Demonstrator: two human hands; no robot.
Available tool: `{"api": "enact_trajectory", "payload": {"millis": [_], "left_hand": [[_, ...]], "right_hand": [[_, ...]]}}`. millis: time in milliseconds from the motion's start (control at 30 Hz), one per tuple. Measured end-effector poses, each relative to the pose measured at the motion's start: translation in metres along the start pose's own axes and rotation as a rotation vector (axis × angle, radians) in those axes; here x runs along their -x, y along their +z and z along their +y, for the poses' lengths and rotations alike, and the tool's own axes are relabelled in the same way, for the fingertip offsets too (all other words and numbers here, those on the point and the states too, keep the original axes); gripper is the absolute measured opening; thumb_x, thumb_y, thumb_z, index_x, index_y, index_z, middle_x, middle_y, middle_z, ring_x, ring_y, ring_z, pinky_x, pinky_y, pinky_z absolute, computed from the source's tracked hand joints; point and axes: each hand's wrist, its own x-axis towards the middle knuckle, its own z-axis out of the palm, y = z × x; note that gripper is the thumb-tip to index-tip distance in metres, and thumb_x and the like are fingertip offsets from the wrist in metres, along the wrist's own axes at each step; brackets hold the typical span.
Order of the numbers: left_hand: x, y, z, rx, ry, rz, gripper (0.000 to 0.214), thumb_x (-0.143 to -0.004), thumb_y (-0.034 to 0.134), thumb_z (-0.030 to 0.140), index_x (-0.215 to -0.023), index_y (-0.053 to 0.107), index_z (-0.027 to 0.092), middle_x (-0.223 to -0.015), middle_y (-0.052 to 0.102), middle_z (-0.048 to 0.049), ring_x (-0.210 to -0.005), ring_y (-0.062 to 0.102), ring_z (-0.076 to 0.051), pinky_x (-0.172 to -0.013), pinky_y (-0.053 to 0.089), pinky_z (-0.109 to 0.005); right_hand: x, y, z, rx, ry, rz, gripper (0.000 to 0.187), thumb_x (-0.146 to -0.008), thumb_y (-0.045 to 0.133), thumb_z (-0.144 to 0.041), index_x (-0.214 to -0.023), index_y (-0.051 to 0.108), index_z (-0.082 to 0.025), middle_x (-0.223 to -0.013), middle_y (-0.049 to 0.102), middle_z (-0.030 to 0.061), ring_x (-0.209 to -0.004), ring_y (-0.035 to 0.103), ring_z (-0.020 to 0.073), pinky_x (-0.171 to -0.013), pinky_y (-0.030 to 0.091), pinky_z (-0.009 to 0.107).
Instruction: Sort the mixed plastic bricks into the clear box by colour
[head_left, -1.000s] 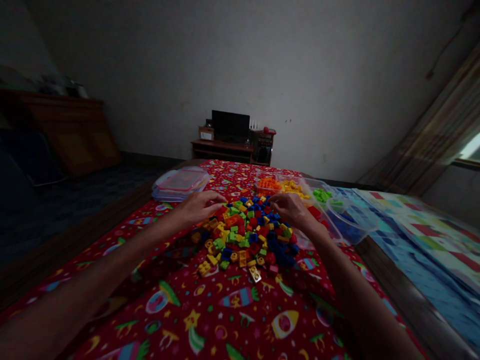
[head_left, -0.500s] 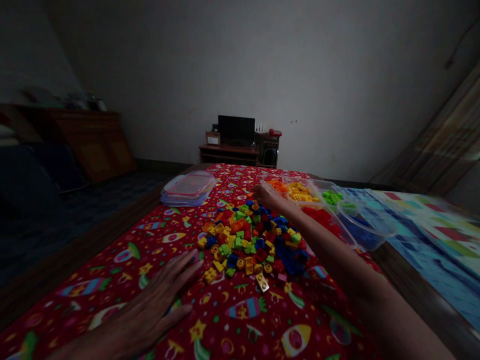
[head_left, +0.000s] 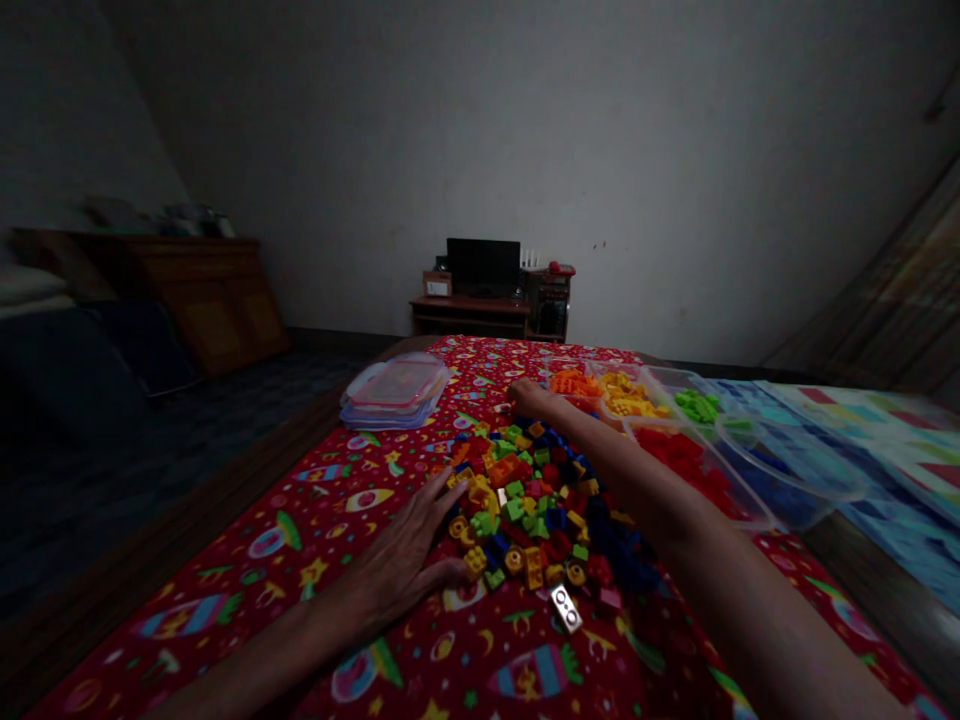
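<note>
A heap of small building bricks (head_left: 517, 510) in yellow, green, red, orange and blue lies on the red patterned cloth (head_left: 420, 680). My left hand (head_left: 409, 548) lies open at the left side of the heap, fingers spread and tips at the yellow bricks. Beyond the heap's far edge, my right hand (head_left: 531, 398) is closed with its fingers curled down. Whatever those fingers hold is hidden. Close to that hand are orange bricks (head_left: 574, 384) in a clear container. A whitish two-stud brick (head_left: 565, 608) lies just in front of the heap.
Along the right side stand clear containers with yellow bricks (head_left: 630, 396), green bricks (head_left: 697, 406) and red bricks (head_left: 686, 465), plus a round tub (head_left: 799, 480) with blue ones. Stacked lids (head_left: 397, 390) lie at the far left. A monitor (head_left: 484, 267) stands by the wall.
My left hand has moved right and forward, from the bare cloth to the heap's left edge. My right hand remains beyond the heap. The whole view has shifted slightly.
</note>
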Motion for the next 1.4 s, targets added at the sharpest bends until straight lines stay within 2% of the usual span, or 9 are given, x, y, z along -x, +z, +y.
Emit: {"api": "enact_trajectory", "payload": {"millis": [100,267,433,533,633,867,1033,1233,1400], "left_hand": [[-0.008,0.002,0.003,0.065,-0.026,0.004,0.076,-0.089,0.046,0.053,-0.150,0.005,0.031,-0.158,0.015,-0.0072,-0.141,0.023,-0.029,-0.112,0.031,-0.048],[-0.024,0.011,0.009,0.145,-0.063,0.073,0.067,-0.094,0.038,0.049,-0.149,0.008,0.029,-0.157,0.018,-0.0069,-0.142,0.022,-0.026,-0.114,0.027,-0.045],[-0.051,0.009,0.016,0.181,-0.103,0.245,0.053,-0.097,0.029,0.041,-0.146,0.022,0.023,-0.150,0.032,-0.0088,-0.139,0.028,-0.023,-0.114,0.027,-0.044],[-0.077,-0.002,0.012,0.179,-0.094,0.334,0.048,-0.094,0.033,0.037,-0.138,0.038,0.018,-0.139,0.047,-0.0109,-0.130,0.041,-0.023,-0.109,0.033,-0.044],[-0.105,-0.015,0.010,0.173,-0.047,0.309,0.031,-0.088,0.042,0.031,-0.107,0.064,0.018,-0.110,0.065,-0.0095,-0.108,0.056,-0.024,-0.099,0.042,-0.042],[-0.135,-0.023,0.038,0.110,0.043,0.044,0.019,-0.075,0.066,0.036,-0.078,0.074,0.020,-0.082,0.067,-0.0064,-0.084,0.061,-0.023,-0.080,0.047,-0.034],[-0.141,-0.010,0.046,-0.025,0.093,-0.002,0.011,-0.074,0.067,0.029,-0.074,0.074,0.020,-0.088,0.069,-0.0070,-0.090,0.061,-0.024,-0.083,0.047,-0.033],[-0.141,-0.017,0.045,0.060,0.085,0.072,0.006,-0.071,0.066,0.022,-0.070,0.070,0.019,-0.088,0.071,-0.0061,-0.089,0.064,-0.023,-0.086,0.047,-0.034],[-0.133,-0.024,0.047,0.262,-0.047,0.154,0.007,-0.070,0.065,0.026,-0.071,0.066,0.020,-0.083,0.072,-0.0035,-0.083,0.066,-0.022,-0.080,0.050,-0.033]], "right_hand": [[-0.033,-0.004,0.001,0.297,-0.053,-0.132,0.033,-0.087,0.048,-0.013,-0.117,0.062,-0.015,-0.108,0.066,0.0104,-0.098,0.058,0.0191,-0.082,0.045,0.027],[-0.068,-0.036,0.025,0.417,-0.003,-0.095,0.035,-0.084,0.042,-0.006,-0.111,0.065,-0.009,-0.112,0.063,0.0178,-0.103,0.058,0.0240,-0.087,0.043,0.033],[-0.046,-0.076,0.040,0.453,0.034,0.016,0.042,-0.083,0.048,-0.008,-0.124,0.057,-0.008,-0.119,0.061,0.0180,-0.111,0.054,0.0243,-0.091,0.041,0.032],[-0.018,-0.086,0.025,0.335,-0.037,0.085,0.036,-0.084,0.048,-0.013,-0.117,0.063,-0.008,-0.103,0.068,0.0151,-0.092,0.061,0.0195,-0.079,0.044,0.027],[0.017,-0.086,0.001,0.141,-0.057,0.117,0.029,-0.084,0.048,-0.015,-0.102,0.070,-0.011,-0.085,0.071,0.0098,-0.070,0.061,0.0142,-0.064,0.041,0.023],[0.083,-0.067,-0.030,0.106,-0.056,-0.045,0.021,-0.077,0.051,-0.008,-0.078,0.071,-0.013,-0.069,0.065,0.0032,-0.060,0.053,0.0096,-0.054,0.030,0.020],[0.095,-0.049,-0.035,0.322,-0.006,-0.231,0.019,-0.081,0.052,-0.012,-0.088,0.071,-0.014,-0.079,0.068,0.0077,-0.068,0.055,0.0121,-0.059,0.032,0.022],[0.097,-0.032,-0.034,0.420,-0.008,-0.288,0.026,-0.087,0.046,-0.014,-0.098,0.069,-0.011,-0.087,0.069,0.0119,-0.079,0.060,0.0163,-0.065,0.035,0.024],[0.098,-0.037,-0.029,0.368,0.000,-0.208,0.031,-0.085,0.051,-0.022,-0.112,0.065,-0.016,-0.097,0.069,0.0114,-0.090,0.061,0.0198,-0.069,0.038,0.024]]}}
